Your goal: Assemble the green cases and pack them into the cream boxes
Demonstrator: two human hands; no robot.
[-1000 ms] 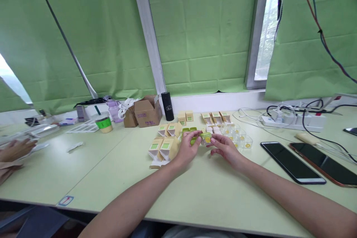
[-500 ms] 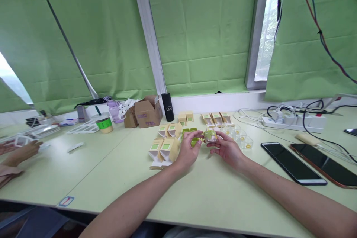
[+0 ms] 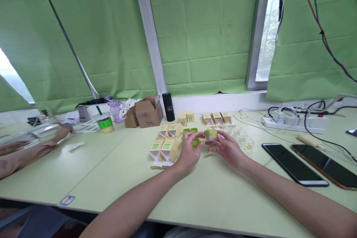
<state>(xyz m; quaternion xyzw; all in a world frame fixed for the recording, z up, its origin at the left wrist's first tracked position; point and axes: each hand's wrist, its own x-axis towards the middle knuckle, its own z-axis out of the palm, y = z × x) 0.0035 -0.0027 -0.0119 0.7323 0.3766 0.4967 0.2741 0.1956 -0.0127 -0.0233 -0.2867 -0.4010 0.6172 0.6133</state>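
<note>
Between my two hands, just above the table, is a small clear container with a green lid (image 3: 210, 134) and a yellow mark on its side. My right hand (image 3: 227, 148) grips its right side with thumb and fingers. From the left, the fingers of my left hand (image 3: 192, 148) close on its other edge. Green lids (image 3: 192, 135) lie behind my left hand, partly hidden by it. Clear containers with yellow marks (image 3: 247, 143) stand behind my right hand. Left of my left hand stand open cardboard boxes (image 3: 170, 148) with green labels.
More small boxes (image 3: 217, 119) stand at the back. Two phones (image 3: 294, 163) lie at right, before a power strip (image 3: 295, 123) with cables. A black bottle (image 3: 168, 107), a brown carton (image 3: 149, 112) and a drink cup (image 3: 105, 122) stand back left. A co-worker's arm (image 3: 36, 150) reaches in at far left.
The container has turned slightly in my fingers, so its yellow mark now faces me more. At far left, the co-worker's hand has reached further back toward the white frames.
</note>
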